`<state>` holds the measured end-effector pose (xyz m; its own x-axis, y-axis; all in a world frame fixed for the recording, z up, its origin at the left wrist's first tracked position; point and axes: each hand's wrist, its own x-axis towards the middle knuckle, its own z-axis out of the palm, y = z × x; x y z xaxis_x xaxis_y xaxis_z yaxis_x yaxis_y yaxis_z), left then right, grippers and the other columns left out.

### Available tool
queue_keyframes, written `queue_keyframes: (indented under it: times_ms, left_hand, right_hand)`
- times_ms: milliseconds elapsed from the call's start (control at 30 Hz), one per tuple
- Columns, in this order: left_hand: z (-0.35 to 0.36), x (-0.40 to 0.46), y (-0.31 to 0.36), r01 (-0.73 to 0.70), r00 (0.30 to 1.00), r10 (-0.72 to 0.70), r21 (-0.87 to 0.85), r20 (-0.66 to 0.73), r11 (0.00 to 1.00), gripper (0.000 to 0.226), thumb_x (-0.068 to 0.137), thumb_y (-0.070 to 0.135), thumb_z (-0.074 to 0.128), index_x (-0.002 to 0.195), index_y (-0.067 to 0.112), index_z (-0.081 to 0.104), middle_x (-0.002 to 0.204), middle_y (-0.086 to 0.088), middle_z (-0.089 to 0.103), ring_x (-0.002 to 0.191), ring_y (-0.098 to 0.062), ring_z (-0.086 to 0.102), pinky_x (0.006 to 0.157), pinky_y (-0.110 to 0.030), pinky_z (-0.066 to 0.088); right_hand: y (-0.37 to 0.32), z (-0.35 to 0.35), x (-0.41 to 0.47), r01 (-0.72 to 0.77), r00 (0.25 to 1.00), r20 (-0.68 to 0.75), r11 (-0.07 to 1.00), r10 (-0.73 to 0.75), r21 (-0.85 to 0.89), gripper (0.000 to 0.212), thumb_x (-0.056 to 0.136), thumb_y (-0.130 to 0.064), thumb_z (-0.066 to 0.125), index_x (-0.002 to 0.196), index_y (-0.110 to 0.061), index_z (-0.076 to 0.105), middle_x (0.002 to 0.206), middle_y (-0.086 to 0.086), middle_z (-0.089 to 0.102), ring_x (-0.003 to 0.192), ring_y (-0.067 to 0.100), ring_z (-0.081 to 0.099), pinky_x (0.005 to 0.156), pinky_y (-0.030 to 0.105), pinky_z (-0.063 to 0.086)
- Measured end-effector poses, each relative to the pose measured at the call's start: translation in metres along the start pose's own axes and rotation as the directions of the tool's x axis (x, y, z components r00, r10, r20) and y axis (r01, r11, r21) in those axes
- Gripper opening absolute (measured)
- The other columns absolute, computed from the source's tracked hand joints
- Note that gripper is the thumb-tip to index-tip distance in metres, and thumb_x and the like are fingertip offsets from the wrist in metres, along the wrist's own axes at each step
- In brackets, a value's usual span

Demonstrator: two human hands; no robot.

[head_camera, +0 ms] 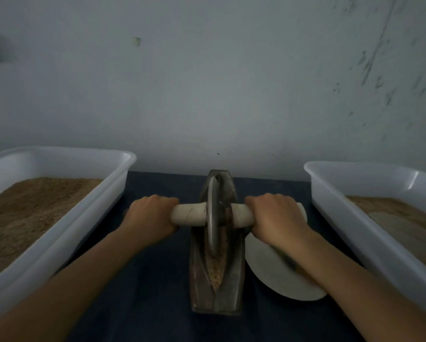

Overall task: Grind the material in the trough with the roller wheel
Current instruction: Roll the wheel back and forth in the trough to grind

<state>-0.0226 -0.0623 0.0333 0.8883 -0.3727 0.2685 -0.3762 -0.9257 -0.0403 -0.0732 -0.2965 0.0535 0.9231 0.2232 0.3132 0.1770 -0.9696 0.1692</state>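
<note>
A dark metal boat-shaped trough point(231, 282) lies lengthwise on the table in front of me. Brown granular material point(215, 267) fills its groove toward the near end. A thin metal roller wheel point(212, 213) stands upright in the groove around the trough's middle. A pale wooden handle point(189, 214) runs through the wheel, sticking out on both sides. My left hand point(150, 215) grips the left end of the handle. My right hand point(276, 218) grips the right end.
A white plastic tub point(66, 225) of brown powder sits to the left. Another white tub point(355, 218) with brown powder sits to the right. A white plate point(271, 270) lies under my right forearm beside the trough. Dark blue cloth point(152, 292) covers the table; a pale wall rises behind.
</note>
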Motion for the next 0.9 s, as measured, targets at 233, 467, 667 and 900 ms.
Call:
queue_keyframes:
  times_ms: [233, 467, 667, 900]
  left_hand:
    - [-0.020, -0.038, 0.004, -0.026, 0.998, 0.026, -0.011, 0.059, 1.000, 0.023, 0.081, 0.047, 0.058, 0.078, 0.038, 0.036, 0.087, 0.014, 0.061, 0.083, -0.005, 0.059, 0.068, -0.020, 0.042]
    - [-0.012, -0.008, 0.007, -0.011, 1.000, 0.010, 0.067, 0.011, 0.998, 0.017, 0.082, 0.045, 0.057, 0.090, 0.033, 0.048, 0.096, 0.009, 0.063, 0.088, -0.012, 0.061, 0.066, -0.025, 0.037]
    - [-0.002, 0.049, 0.006, 0.029, 0.999, -0.028, 0.102, -0.015, 0.994, 0.024, 0.082, 0.039, 0.059, 0.102, 0.026, 0.057, 0.105, -0.001, 0.064, 0.097, -0.023, 0.061, 0.068, -0.031, 0.035]
    - [0.004, 0.064, 0.003, 0.033, 0.999, -0.031, 0.073, -0.025, 0.997, 0.024, 0.083, 0.036, 0.060, 0.102, 0.023, 0.057, 0.104, -0.003, 0.064, 0.095, -0.023, 0.061, 0.068, -0.031, 0.036]
  right_hand:
    - [-0.005, -0.019, -0.029, 0.087, 0.995, 0.045, 0.996, -0.088, 0.027, 0.016, 0.088, -0.029, 0.050, 0.103, -0.025, 0.052, 0.097, -0.007, 0.058, 0.090, 0.013, 0.056, 0.050, 0.020, 0.017]
    - [0.003, -0.005, -0.012, -0.028, 0.995, 0.102, 0.998, 0.022, 0.050, 0.007, 0.083, -0.027, 0.053, 0.090, -0.028, 0.055, 0.092, -0.006, 0.059, 0.071, 0.014, 0.046, 0.051, 0.023, 0.023]
    - [0.020, 0.015, 0.034, -0.099, 0.986, 0.139, 0.994, 0.090, 0.057, 0.010, 0.081, -0.029, 0.060, 0.083, -0.025, 0.051, 0.097, 0.001, 0.063, 0.088, 0.022, 0.060, 0.062, 0.028, 0.033]
    - [0.026, 0.022, 0.049, -0.083, 0.995, 0.063, 0.996, 0.081, 0.032, 0.014, 0.081, -0.027, 0.059, 0.094, -0.021, 0.059, 0.098, 0.003, 0.064, 0.089, 0.024, 0.061, 0.060, 0.028, 0.033]
